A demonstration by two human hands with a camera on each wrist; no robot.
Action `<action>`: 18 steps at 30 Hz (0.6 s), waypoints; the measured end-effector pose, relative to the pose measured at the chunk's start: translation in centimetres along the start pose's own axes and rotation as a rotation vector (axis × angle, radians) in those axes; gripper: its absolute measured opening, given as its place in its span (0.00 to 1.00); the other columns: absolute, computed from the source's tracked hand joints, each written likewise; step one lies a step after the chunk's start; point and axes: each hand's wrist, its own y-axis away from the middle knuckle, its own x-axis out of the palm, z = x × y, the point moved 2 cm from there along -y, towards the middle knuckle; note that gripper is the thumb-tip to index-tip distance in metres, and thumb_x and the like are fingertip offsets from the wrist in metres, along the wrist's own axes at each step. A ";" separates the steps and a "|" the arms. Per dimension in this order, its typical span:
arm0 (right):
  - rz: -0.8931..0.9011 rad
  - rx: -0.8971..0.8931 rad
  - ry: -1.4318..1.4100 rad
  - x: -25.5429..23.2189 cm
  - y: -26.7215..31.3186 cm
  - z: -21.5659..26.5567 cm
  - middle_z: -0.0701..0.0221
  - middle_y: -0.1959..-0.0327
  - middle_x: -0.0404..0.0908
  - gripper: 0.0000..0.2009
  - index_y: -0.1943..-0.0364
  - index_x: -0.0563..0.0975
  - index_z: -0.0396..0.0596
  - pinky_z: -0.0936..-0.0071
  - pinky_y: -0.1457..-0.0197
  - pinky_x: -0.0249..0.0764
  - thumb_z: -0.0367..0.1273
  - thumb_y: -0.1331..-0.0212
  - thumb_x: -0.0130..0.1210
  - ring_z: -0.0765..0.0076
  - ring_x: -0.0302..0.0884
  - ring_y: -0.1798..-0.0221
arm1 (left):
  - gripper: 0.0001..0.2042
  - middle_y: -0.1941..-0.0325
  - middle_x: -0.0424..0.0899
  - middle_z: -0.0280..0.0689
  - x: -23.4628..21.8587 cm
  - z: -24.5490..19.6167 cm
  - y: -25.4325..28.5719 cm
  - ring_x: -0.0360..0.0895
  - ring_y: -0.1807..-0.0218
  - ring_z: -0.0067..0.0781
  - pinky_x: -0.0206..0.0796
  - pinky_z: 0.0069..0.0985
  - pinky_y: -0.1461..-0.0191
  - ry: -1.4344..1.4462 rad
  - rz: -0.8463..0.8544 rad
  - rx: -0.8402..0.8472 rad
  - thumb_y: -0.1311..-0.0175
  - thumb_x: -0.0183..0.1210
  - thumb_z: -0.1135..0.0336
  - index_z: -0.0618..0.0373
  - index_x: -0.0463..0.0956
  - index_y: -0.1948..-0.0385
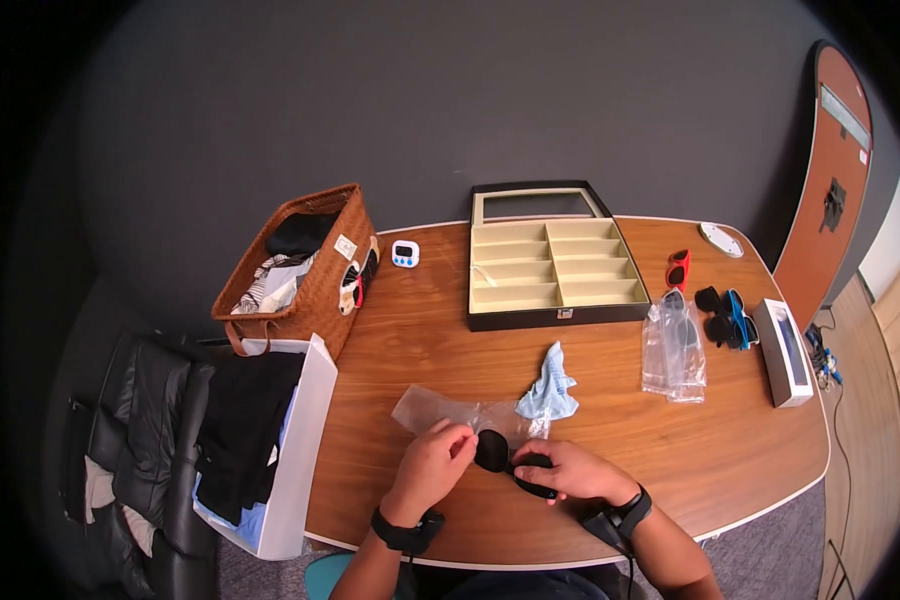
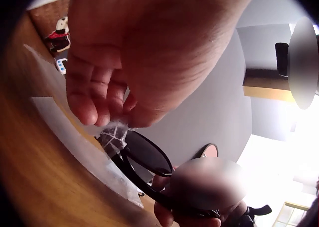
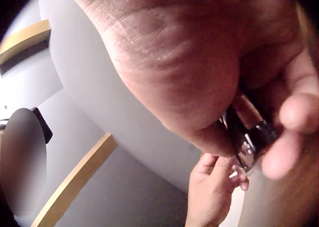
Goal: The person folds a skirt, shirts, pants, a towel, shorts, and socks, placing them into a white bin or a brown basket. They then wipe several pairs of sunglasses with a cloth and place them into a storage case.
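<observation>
Black sunglasses (image 1: pixel 491 451) are held low over the near edge of the table by my right hand (image 1: pixel 577 470), whose thumb and fingers grip one lens and the folded temple side. At the other end of the frame, my left hand (image 1: pixel 433 468) pinches a small crinkled piece of clear plastic (image 2: pixel 113 138) beside the free lens (image 2: pixel 149 154). Behind both hands a flat clear plastic sleeve (image 1: pixel 425 408) lies on the wood. A light blue cloth (image 1: pixel 550 388) sits crumpled at the sleeve's right end.
An open display case (image 1: pixel 515 318) with cream compartments stands at the back. To the right lie red sunglasses (image 1: pixel 678 270), more dark and blue pairs (image 1: pixel 735 320), bagged glasses (image 1: pixel 674 360) and a white box (image 1: pixel 785 355). A wicker basket (image 1: pixel 300 325) and white timer (image 1: pixel 405 253) are left.
</observation>
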 end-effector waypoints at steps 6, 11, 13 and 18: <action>-0.036 0.008 0.032 0.3 0.1 0.4 0.73 0.71 0.77 0.15 0.52 0.74 0.44 0.81 0.77 0.72 0.40 0.34 0.56 0.79 0.75 0.78 | 0.04 0.67 0.77 0.41 0.4 -1.4 0.2 0.78 0.67 0.43 0.70 0.30 0.67 -0.152 0.076 0.116 0.39 0.59 0.71 0.61 0.77 0.66; -0.144 -0.040 -0.038 1.1 -0.9 -0.8 0.70 0.74 0.76 0.18 0.48 0.69 0.45 0.76 0.80 0.71 0.41 0.34 0.54 0.77 0.74 0.81 | 0.04 0.67 0.78 0.40 1.1 -2.9 0.3 0.79 0.66 0.45 0.71 0.33 0.66 -0.217 0.179 0.331 0.39 0.60 0.70 0.58 0.77 0.66; -0.109 -0.032 -0.121 0.9 -1.1 -0.9 0.69 0.70 0.76 0.21 0.43 0.65 0.46 0.76 0.76 0.73 0.39 0.34 0.55 0.76 0.76 0.77 | 0.03 0.66 0.78 0.40 1.0 -3.3 0.3 0.79 0.67 0.45 0.71 0.33 0.66 -0.234 0.182 0.331 0.39 0.60 0.71 0.58 0.78 0.66; 0.224 -0.366 -0.604 1.2 -0.3 -0.2 0.61 0.48 0.71 0.37 0.28 0.46 0.51 0.73 0.51 0.77 0.29 0.36 0.57 0.66 0.77 0.50 | 0.02 0.69 0.76 0.38 -1.7 -3.6 -0.9 0.76 0.73 0.33 0.68 0.25 0.70 -0.134 -0.007 0.195 0.39 0.60 0.74 0.60 0.77 0.67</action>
